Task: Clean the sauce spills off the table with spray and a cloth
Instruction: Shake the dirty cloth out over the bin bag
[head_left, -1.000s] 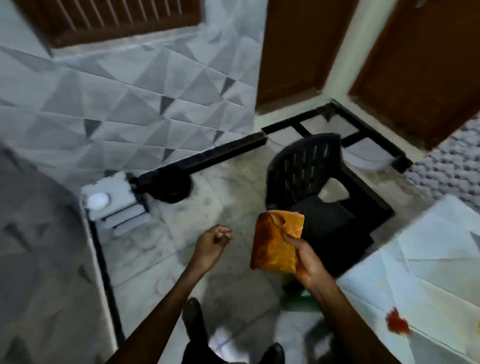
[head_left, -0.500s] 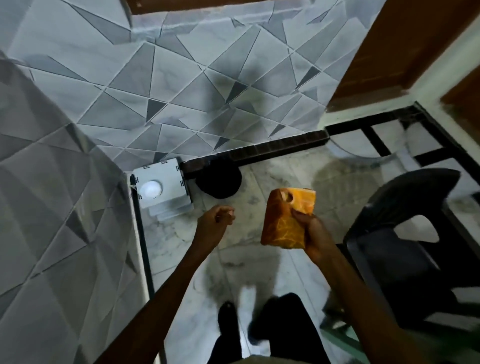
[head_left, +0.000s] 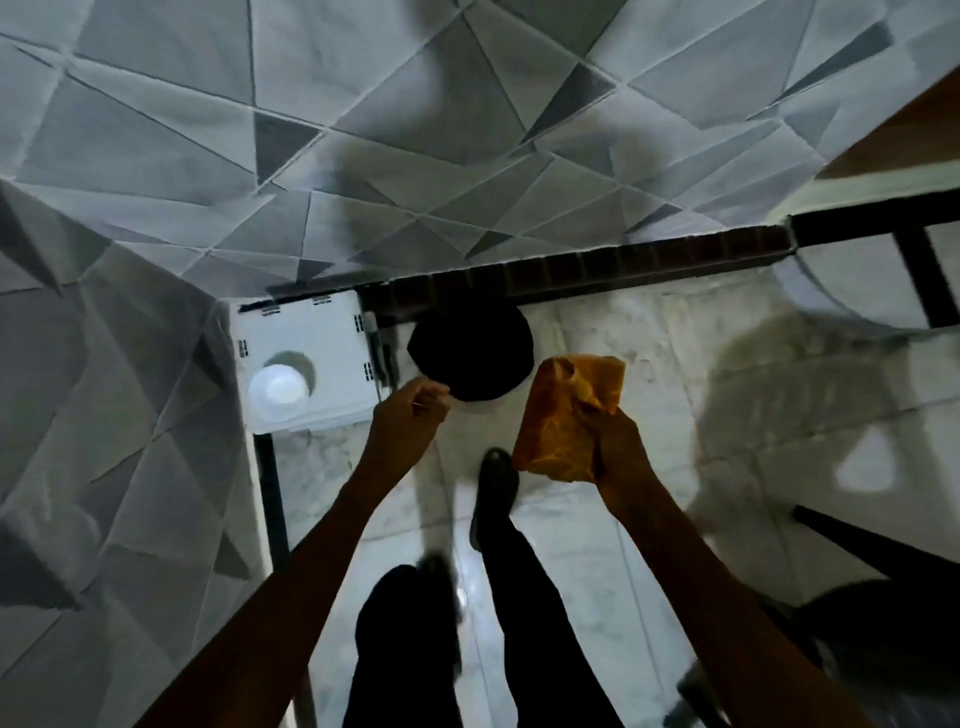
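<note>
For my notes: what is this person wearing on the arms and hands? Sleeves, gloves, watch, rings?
No sleeves show: the left forearm and right forearm are bare to the bottom edge. The left hand and right hand are ungloved, with no watch, bracelet or ring visible in the dim light.

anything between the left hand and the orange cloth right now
Nothing visible. The left hand and the crumpled orange cloth, gripped by the right hand, are apart in the air; only the pale marble floor shows behind the gap.
</note>
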